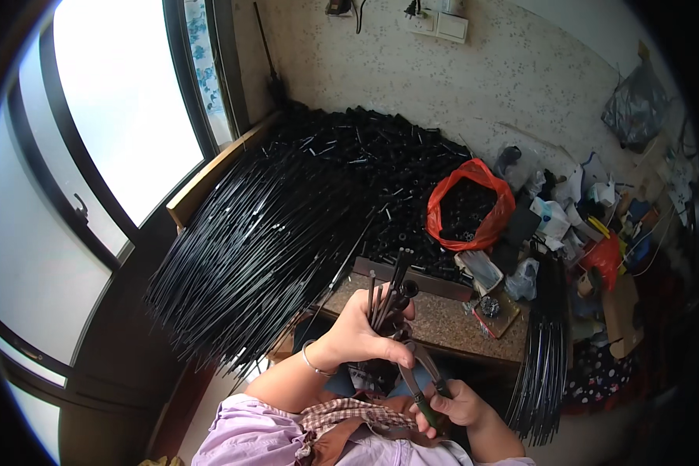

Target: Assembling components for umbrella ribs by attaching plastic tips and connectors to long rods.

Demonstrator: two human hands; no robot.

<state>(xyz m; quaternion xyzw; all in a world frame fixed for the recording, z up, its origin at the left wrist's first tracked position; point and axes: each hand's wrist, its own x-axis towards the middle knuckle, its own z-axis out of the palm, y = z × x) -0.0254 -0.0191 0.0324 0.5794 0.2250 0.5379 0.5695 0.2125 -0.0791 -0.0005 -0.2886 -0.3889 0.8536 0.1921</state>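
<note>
My left hand [369, 330] is closed around a small bunch of thin black rods [380, 299], whose ends stick up past the fingers. A short black tube-like piece [408, 288] shows at the far side of the same hand. My right hand [462, 404] grips a pair of pliers [416, 379] with curved grey metal arms and green grips. The pliers' arms are spread apart, and their head lies by my left thumb, partly hidden. I cannot make out whether the jaws touch a rod.
A speckled worktop [450, 320] lies beyond my hands. Long black rods [241, 241] fan over its left edge; more rods [542, 373] hang at the right. Short black pieces [365, 144] are heaped behind, beside a red plastic bag [492, 230]. Clutter and a cardboard piece [623, 314] stand far right.
</note>
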